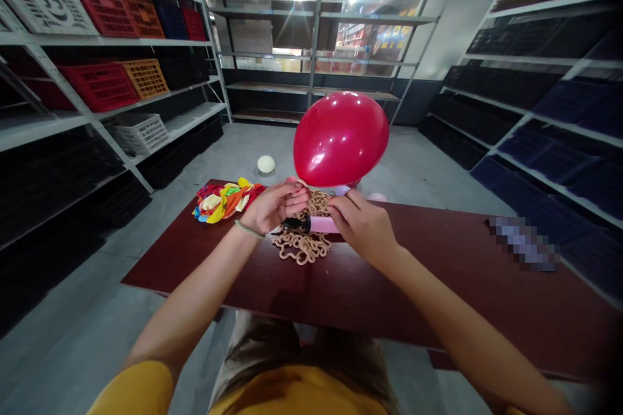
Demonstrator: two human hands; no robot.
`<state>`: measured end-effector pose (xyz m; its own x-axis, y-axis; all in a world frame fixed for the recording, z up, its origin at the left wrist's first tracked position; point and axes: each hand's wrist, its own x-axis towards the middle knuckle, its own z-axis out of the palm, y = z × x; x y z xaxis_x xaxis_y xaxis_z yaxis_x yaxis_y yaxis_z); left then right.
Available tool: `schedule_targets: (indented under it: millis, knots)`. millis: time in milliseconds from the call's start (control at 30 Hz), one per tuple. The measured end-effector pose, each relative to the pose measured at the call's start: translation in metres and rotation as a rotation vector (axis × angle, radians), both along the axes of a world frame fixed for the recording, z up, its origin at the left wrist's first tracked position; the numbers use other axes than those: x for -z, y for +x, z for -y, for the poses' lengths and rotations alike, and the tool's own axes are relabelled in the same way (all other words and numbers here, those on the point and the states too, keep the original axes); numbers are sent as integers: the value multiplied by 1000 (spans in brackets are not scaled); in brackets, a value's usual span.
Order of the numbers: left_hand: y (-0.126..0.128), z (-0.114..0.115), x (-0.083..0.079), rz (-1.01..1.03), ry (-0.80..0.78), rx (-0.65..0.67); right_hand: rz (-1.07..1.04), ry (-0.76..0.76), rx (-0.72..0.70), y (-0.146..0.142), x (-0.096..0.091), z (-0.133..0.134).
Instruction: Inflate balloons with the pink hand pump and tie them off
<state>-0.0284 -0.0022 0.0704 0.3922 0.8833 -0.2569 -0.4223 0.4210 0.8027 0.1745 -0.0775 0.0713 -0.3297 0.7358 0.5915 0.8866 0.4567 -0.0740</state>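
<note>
An inflated red balloon (pixel 341 139) is up in front of me, above the table's far edge. My left hand (pixel 278 206) pinches its neck between thumb and fingertips, palm turned partly up. My right hand (pixel 361 224) is bent closed just right of the neck, fingertips together; what they hold, if anything, I cannot make out. Below and between my hands lies a balloon pump (pixel 321 225) with a pink barrel and black end, partly covered by my right hand. It rests on a heap of tan cord-like loops (pixel 304 249) on the table.
A pile of uninflated coloured balloons (pixel 226 201) lies at the left of the dark red table (pixel 413 272). A blurred-out object (pixel 525 243) lies at its right end. A pale balloon (pixel 265 165) is on the floor beyond. Shelves with crates (pixel 100 85) stand along the sides.
</note>
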Motion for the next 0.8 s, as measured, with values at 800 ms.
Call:
schedule_targets:
  millis: [800]
  knots:
    - [-26,5,-7,-165,75,131,-1426,-1043,-637,-69,36,-19]
